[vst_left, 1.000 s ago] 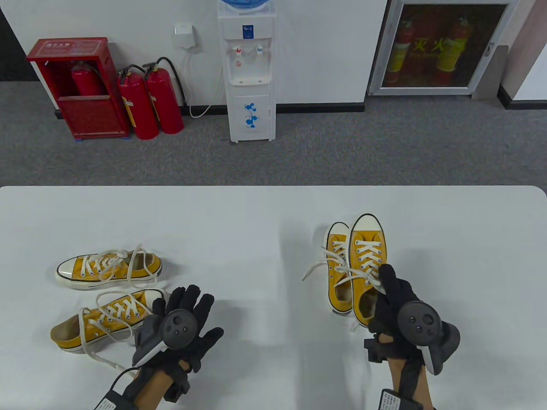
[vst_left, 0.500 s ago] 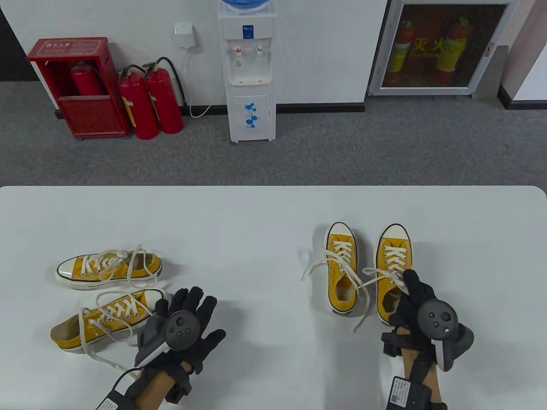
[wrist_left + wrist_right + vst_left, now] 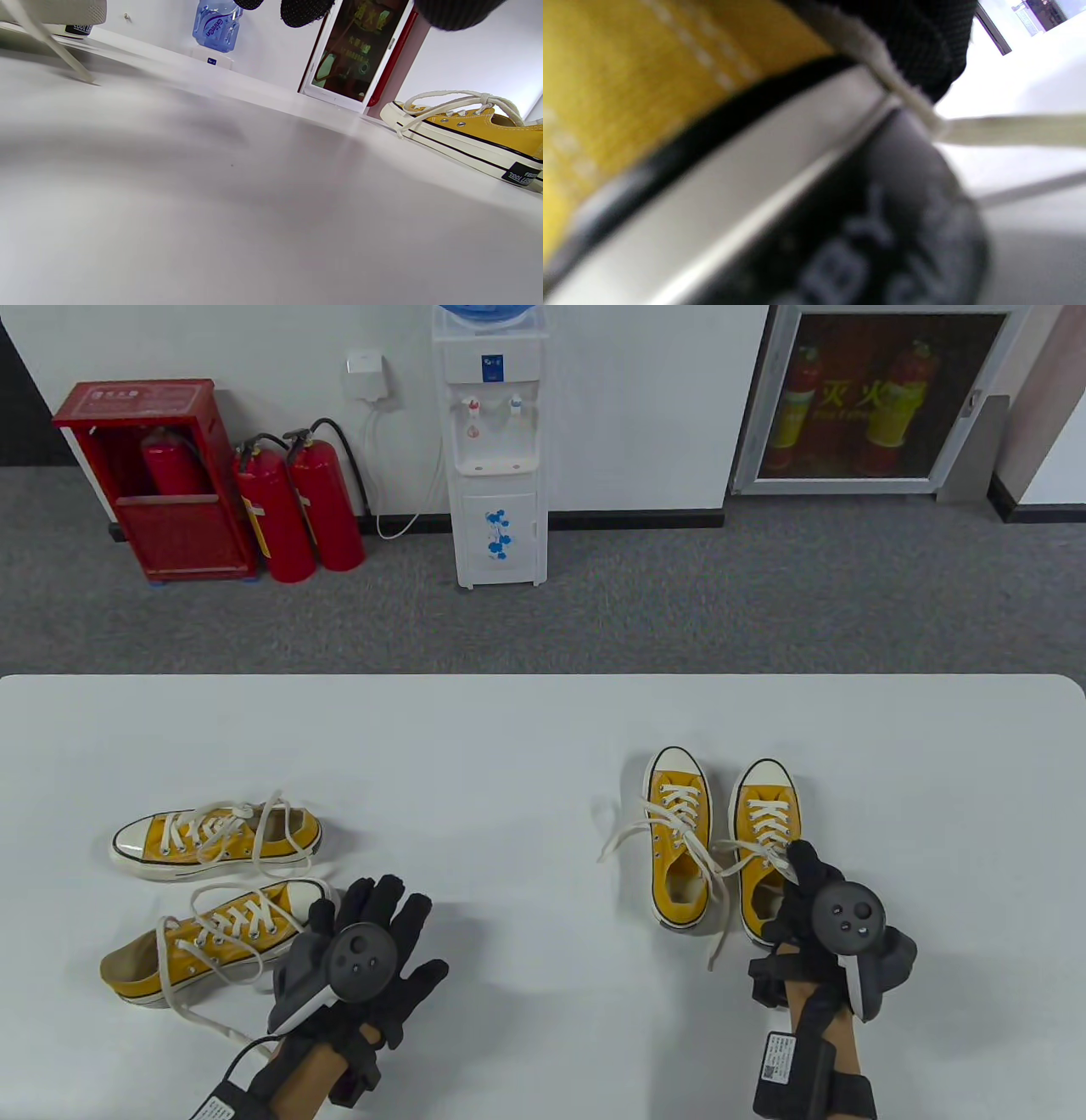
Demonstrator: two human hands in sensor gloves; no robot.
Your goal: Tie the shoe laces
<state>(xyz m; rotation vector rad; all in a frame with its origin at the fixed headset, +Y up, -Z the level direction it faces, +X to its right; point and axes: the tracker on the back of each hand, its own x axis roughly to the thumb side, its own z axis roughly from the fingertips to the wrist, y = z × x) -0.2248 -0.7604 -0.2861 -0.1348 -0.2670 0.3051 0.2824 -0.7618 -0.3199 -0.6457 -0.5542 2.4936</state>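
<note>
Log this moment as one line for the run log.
stage: placing shoe | right hand: grips heel of right-pair shoe beside its mate | left hand: open, idle | laces: all loose

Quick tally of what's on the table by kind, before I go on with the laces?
Yellow shoes: 4
Gloved hands: 2, left hand, right hand
Total: 6
</note>
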